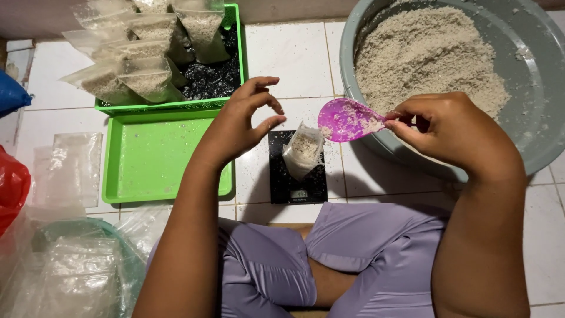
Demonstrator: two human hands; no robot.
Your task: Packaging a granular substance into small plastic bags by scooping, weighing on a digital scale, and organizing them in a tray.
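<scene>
My right hand holds a purple plastic spoon by its handle, its bowl dusted with pale grains and hovering just above a small clear bag. That bag, partly filled with the same grains, stands open on a small black scale. My left hand is beside the bag to its left, fingers spread and empty, not touching it.
A large grey basin of pale grainy material sits at the upper right. A green tray lies to the left, and a green basket with several filled bags behind it. Empty clear bags lie at left. My lilac-clad legs are below.
</scene>
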